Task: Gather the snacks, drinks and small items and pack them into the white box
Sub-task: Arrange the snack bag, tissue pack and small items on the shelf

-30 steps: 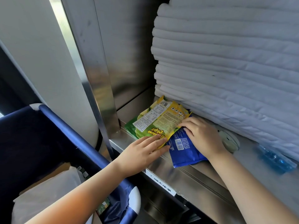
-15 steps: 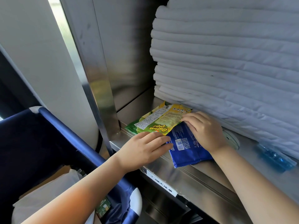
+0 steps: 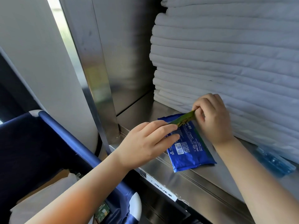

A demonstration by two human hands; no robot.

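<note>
The green and yellow chips packet (image 3: pixel 182 119) is lifted off the steel shelf (image 3: pixel 210 181) and shows edge-on. My left hand (image 3: pixel 145 143) pinches its near end and my right hand (image 3: pixel 212 120) pinches its far end. Right under it a blue snack packet (image 3: pixel 189 151) lies flat on the shelf, its near corner over the front edge. A blue-tinted plastic water bottle (image 3: pixel 273 160) lies on its side at the right of the shelf. Down left, a white sheet-like surface (image 3: pixel 40 201) sits inside a blue cart; I cannot tell if it is the box.
A tall stack of folded white linen (image 3: pixel 226 62) fills the shelf behind my right hand. A steel upright post (image 3: pixel 97 88) bounds the shelf on the left. The blue cart rim (image 3: pixel 68 139) runs below my left arm, with a small green packet (image 3: pixel 102 212) inside.
The chips packet lay flat on the shelf over the blue packet; both hands have now raised it and turned it on edge. The blue packet is now uncovered.
</note>
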